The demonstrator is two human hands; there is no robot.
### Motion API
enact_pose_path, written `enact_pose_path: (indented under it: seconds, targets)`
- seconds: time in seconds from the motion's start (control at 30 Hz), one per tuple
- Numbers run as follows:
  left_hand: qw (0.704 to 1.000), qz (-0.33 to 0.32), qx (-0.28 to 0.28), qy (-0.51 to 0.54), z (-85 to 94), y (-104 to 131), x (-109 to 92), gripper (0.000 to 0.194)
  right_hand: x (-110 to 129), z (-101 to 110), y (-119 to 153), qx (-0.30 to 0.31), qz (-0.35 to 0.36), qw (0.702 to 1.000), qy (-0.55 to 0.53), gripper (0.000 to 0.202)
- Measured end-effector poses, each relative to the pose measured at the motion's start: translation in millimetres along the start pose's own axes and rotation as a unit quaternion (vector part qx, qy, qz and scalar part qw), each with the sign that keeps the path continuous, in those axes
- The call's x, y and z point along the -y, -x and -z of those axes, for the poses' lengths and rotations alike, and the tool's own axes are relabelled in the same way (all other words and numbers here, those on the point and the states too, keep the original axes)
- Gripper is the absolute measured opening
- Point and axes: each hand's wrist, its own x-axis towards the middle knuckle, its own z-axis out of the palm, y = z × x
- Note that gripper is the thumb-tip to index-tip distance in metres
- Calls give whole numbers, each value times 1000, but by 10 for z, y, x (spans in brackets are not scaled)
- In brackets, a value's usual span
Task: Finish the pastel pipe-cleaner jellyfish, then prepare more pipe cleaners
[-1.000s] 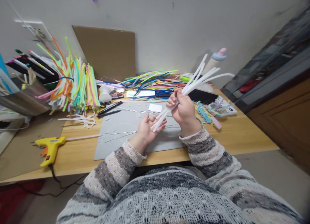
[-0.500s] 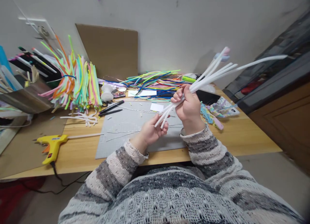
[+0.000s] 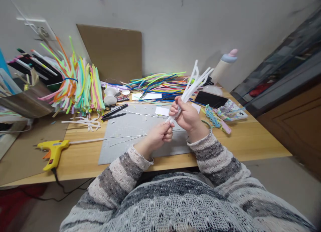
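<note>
A bundle of white fuzzy stems [image 3: 192, 88] is held above the grey cutting mat [image 3: 130, 125], its loose ends fanning up and to the right. My right hand [image 3: 185, 114] is wrapped round the lower part of the bundle. At the bundle's bottom end, my left hand [image 3: 160, 135] has its fingers closed on the stems, just below my right hand. The lowest tips are hidden in my left fingers. Thin silvery wires [image 3: 127, 136] and a small white card [image 3: 162, 111] lie on the mat.
To the left are a yellow glue gun [image 3: 55, 151], a standing bunch of coloured stems [image 3: 86, 86] and black pens [image 3: 114, 112]. More coloured stems [image 3: 160, 81] lie behind the mat. A black phone [image 3: 210, 99] and a white bottle [image 3: 220, 71] are at the right.
The white bundle has been drawn down and left and now points more upward. My left fingers have closed on its lower end. My right hand has moved slightly down and left.
</note>
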Motion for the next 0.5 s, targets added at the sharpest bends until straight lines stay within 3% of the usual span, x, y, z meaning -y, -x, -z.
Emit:
enact_pose_path:
  seconds: [0.13, 0.27, 0.5]
  targets:
    - [995, -26, -60, -76, -13, -19, 14, 47, -144, 63, 13, 19, 5, 1000, 16, 8]
    - [978, -43, -147, -143, 3, -35, 18, 39, -232, 97, 6, 4, 26, 999, 33, 8]
    - [962, -14, -192, -196, 8, -36, -34, 22, -163, 83, -66, -76, 48, 995, 30, 14]
